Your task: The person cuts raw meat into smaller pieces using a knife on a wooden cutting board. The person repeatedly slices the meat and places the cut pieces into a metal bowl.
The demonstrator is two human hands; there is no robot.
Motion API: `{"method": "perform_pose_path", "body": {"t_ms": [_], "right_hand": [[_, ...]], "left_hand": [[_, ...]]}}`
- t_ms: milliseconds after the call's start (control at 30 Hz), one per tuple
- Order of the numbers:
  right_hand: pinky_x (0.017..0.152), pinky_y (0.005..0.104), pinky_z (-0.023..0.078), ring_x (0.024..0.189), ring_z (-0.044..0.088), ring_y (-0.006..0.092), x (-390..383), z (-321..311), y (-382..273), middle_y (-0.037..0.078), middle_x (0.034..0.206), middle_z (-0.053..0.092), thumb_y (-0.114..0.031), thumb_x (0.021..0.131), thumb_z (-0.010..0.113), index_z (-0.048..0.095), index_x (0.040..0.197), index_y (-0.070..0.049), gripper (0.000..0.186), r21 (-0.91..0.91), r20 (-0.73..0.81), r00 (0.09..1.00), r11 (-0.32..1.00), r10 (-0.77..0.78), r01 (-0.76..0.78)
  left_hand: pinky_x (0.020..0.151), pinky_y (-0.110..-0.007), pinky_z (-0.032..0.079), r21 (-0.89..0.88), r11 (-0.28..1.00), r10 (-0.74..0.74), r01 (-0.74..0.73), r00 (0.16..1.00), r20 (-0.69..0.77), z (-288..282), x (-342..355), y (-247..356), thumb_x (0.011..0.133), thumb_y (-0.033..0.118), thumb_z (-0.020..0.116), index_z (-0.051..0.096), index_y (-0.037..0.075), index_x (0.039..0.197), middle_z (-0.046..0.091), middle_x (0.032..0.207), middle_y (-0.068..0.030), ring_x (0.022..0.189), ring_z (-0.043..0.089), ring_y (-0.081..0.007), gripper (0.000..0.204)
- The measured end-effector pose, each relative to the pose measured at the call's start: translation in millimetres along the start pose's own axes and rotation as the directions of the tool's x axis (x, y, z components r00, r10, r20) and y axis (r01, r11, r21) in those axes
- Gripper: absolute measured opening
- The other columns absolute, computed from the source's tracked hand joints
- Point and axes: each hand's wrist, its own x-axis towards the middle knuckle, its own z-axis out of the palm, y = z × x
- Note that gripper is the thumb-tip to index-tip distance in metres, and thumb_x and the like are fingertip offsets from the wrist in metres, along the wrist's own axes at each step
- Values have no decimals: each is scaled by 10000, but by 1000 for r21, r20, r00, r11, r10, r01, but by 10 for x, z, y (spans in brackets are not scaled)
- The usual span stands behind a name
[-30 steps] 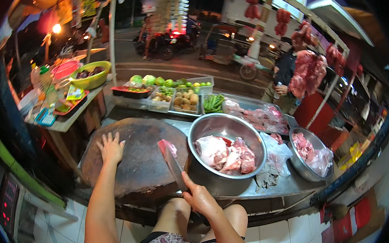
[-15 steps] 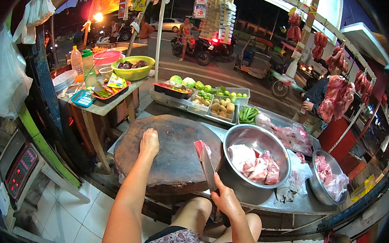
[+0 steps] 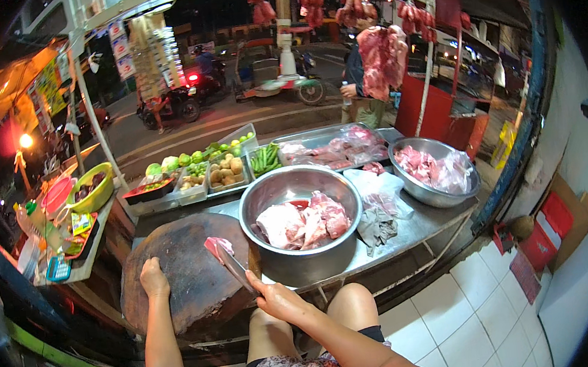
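A round wooden chopping block (image 3: 184, 284) sits on the metal table in front of me. My left hand (image 3: 154, 278) rests on its left part, closed in a fist, with nothing showing from it. My right hand (image 3: 276, 298) grips a knife (image 3: 236, 268) by its handle, the blade reaching over the block's right edge. A small piece of meat (image 3: 218, 247) lies against the blade near its tip. Just right of the block stands a large steel bowl (image 3: 298, 177) holding chunks of raw meat (image 3: 304, 221).
Behind the bowl are a tray of bagged meat (image 3: 336, 148), green okra-like pods (image 3: 265, 159) and vegetable bins (image 3: 226, 172). A second steel bowl (image 3: 442, 200) and a plastic bag (image 3: 382, 191) stand right. Meat hangs overhead (image 3: 381, 64). A side table (image 3: 81, 268) stands left.
The view has turned to the right, so the block and bowls appear further left. My left hand stays closed on the block; my right still holds the knife beside the small meat piece.
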Motion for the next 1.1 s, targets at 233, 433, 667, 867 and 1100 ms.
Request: {"method": "perform_pose_path", "body": {"t_ms": [233, 433, 667, 867, 1100], "right_hand": [[654, 511, 508, 708, 657, 444, -3, 16, 106, 318, 783, 634, -114, 848, 573, 253, 1543, -135, 765, 89, 49, 998, 995, 27, -32], [646, 524, 497, 667, 644, 445, 40, -48, 127, 307, 750, 633, -105, 854, 559, 210, 1556, -147, 784, 124, 82, 997, 992, 13, -23], [644, 514, 493, 654, 640, 434, 19, -161, -9, 291, 721, 623, -116, 881, 557, 186, 1558, -142, 772, 57, 170, 984, 996, 61, -72], [623, 501, 479, 613, 622, 426, 82, -226, -153, 260, 679, 610, -105, 886, 564, 194, 1561, -173, 773, -42, 202, 973, 994, 108, -102], [620, 523, 473, 623, 621, 445, 194, -235, -243, 282, 676, 600, -83, 874, 567, 221, 1553, -153, 765, -68, 198, 973, 992, 120, -109]], "left_hand": [[796, -403, 515, 26, 999, 43, -41, 998, -51, 64, 7, -76, 855, 48, 526, 676, 39, 1035, 646, 921, -163, 897, 635, -329, 234], [826, -411, 504, -132, 991, 9, -9, 1000, 1, 31, -1, -11, 856, 25, 507, 658, 11, 1012, 639, 951, -183, 919, 622, -354, 218], [761, -428, 503, -113, 988, 111, -108, 994, 23, -84, 31, 104, 797, -27, 555, 636, 16, 930, 622, 880, -163, 861, 608, -355, 162], [722, -423, 502, -243, 959, 155, -145, 988, 23, -95, 26, 117, 819, 14, 633, 655, 3, 901, 633, 830, -171, 796, 609, -354, 86], [714, -420, 493, -333, 940, 97, -74, 994, 55, -169, 28, 215, 866, 76, 654, 635, -5, 877, 632, 829, -161, 787, 603, -349, 85]]}}
